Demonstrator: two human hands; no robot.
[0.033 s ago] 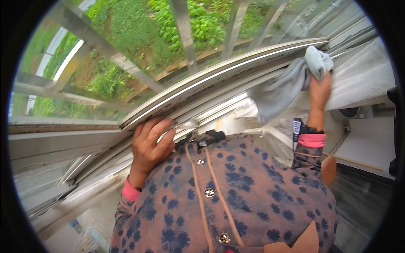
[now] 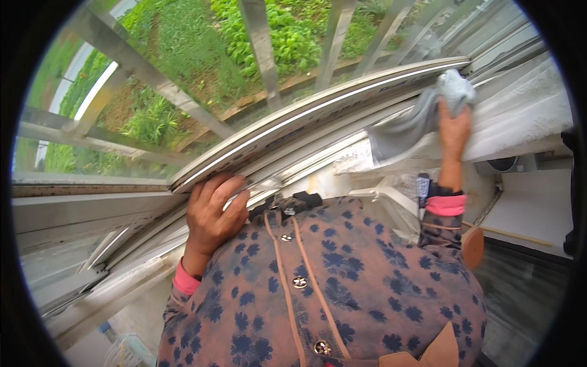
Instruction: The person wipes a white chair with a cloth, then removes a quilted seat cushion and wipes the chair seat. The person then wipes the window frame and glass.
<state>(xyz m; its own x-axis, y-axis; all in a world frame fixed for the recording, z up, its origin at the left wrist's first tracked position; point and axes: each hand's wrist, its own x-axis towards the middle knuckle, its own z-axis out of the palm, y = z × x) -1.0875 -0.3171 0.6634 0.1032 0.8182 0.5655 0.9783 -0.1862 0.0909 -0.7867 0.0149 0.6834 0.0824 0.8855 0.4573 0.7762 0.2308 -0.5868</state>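
My left hand (image 2: 214, 211) grips the lower end of a long pale window frame (image 2: 318, 111) that runs diagonally up to the right. At the frame's upper right end, my right hand (image 2: 454, 131) presses a grey cloth (image 2: 411, 125) against it, and the bunched end of the cloth sticks out above my fingers. Both my sleeves are brown with dark flowers and have pink cuffs.
Grey metal bars (image 2: 262, 49) stand outside the window, with green plants (image 2: 293, 37) and bare soil below them. A white lace curtain (image 2: 526, 116) hangs at the right. Window tracks (image 2: 92, 269) run along the lower left. A dark floor (image 2: 526, 300) lies at the lower right.
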